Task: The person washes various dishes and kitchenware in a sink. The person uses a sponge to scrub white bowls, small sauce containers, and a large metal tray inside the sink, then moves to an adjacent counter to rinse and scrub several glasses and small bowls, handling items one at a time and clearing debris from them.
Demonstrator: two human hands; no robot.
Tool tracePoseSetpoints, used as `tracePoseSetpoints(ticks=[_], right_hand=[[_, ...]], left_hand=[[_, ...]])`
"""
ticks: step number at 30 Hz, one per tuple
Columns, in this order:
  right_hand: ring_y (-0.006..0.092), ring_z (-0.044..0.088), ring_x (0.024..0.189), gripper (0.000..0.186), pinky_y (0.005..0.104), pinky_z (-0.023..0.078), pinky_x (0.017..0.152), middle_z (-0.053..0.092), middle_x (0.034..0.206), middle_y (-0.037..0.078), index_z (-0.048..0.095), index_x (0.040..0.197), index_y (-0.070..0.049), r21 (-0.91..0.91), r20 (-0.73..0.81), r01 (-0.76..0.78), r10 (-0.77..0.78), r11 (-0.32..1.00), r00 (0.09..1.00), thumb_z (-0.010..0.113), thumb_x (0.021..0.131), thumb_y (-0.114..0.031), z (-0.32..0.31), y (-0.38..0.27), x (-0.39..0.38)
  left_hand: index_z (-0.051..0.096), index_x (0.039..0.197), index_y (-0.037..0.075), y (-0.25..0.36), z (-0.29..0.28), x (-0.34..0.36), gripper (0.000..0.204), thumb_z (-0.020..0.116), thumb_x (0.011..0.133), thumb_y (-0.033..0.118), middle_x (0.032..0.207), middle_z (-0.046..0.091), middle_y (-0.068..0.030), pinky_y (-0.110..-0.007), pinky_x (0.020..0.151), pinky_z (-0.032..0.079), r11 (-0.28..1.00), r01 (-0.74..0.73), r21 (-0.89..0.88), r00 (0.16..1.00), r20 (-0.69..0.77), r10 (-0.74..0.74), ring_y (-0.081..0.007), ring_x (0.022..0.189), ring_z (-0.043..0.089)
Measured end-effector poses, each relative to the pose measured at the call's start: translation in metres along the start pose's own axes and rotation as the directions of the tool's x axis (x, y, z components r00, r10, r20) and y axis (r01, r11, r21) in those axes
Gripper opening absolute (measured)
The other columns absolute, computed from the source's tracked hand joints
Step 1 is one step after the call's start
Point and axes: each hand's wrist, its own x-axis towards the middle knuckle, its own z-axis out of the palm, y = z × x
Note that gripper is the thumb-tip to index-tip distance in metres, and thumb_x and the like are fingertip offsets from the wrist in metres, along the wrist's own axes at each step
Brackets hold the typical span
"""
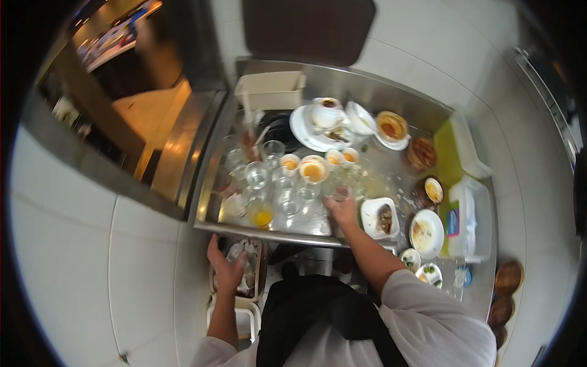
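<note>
My right hand (pixel 342 211) reaches over the front part of a metal counter (pixel 391 165), its fingers curled at a clear drinking glass (pixel 346 188); blur partly hides the grip. To its left stand several more clear glasses (pixel 287 202), one with yellow liquid (pixel 261 215). Just right of this hand lies a white square dish (pixel 379 218) with dark food scraps. My left hand (pixel 227 266) is open with nothing in it, fingers apart, below the counter's front edge. It hangs beside a waste bin (pixel 260 275) that holds crumpled white and dark rubbish.
Stacked white plates and cups (pixel 315 125) stand at the back, with a beige bin (pixel 270 90) behind the glasses. Orange-stained bowls (pixel 391 126) and soiled plates (pixel 427 234) sit to the right, beside clear and green plastic tubs (pixel 468 214). A metal rim borders the counter's front.
</note>
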Motion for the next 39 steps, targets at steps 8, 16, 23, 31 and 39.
tracePoseSetpoints(ticks=[8,16,23,31,39], right_hand=[[0.0249,0.064,0.118,0.071,0.0430,0.055,0.097,0.068,0.123,0.014,0.049,0.136,-0.002,0.344,0.000,0.108,-0.115,0.933,0.993,0.088,0.080,-0.023,-0.094,-0.044,-0.041],[0.0240,0.068,0.103,0.064,0.0450,0.059,0.094,0.067,0.109,0.014,0.042,0.140,-0.004,0.591,-0.211,0.300,-0.216,0.749,0.953,0.077,0.089,-0.021,-0.331,-0.063,-0.207],[0.0321,0.071,0.091,0.066,0.0493,0.061,0.085,0.067,0.104,0.015,0.039,0.148,-0.008,0.877,-0.398,0.463,0.737,0.130,0.546,0.063,0.095,-0.040,-0.447,0.133,-0.451],[0.0322,0.067,0.097,0.064,0.0477,0.060,0.082,0.060,0.120,0.015,0.044,0.138,-0.003,0.871,-0.013,0.483,0.977,-0.093,0.212,0.068,0.092,-0.040,-0.467,0.257,-0.582],[0.0264,0.064,0.084,0.061,0.0400,0.060,0.071,0.057,0.106,0.016,0.044,0.130,-0.005,0.792,-0.063,0.605,0.976,-0.077,0.207,0.070,0.089,-0.042,-0.460,0.270,-0.687]], left_hand=[[0.039,0.151,-0.004,0.080,0.108,0.046,0.090,0.089,0.080,0.021,0.149,0.046,-0.0245,-0.048,0.118,0.034,0.948,0.118,-0.296,0.993,0.062,-0.104,-0.0397,0.135,0.047],[0.047,0.138,-0.001,0.005,0.121,0.075,0.075,0.088,0.081,0.025,0.128,0.061,-0.0180,-0.044,0.100,0.051,0.923,-0.194,-0.333,0.975,-0.170,0.143,-0.0296,0.113,0.063],[0.049,0.125,0.005,0.227,0.050,0.064,0.053,0.085,0.087,0.013,0.098,0.055,-0.0110,-0.040,0.080,0.048,0.606,-0.446,-0.659,0.837,-0.068,0.542,-0.0246,0.083,0.053],[0.036,0.146,0.005,0.437,0.162,-0.092,0.101,0.095,0.071,0.039,0.113,0.063,-0.0130,-0.045,0.093,0.057,0.575,0.114,-0.810,-0.003,0.578,0.816,-0.0283,0.093,0.068],[0.054,0.135,0.012,0.556,0.273,-0.471,0.063,0.076,0.091,0.052,0.106,0.066,-0.0152,-0.039,0.069,0.062,0.890,-0.417,0.187,-0.749,0.484,-0.453,-0.0248,0.082,0.070]])
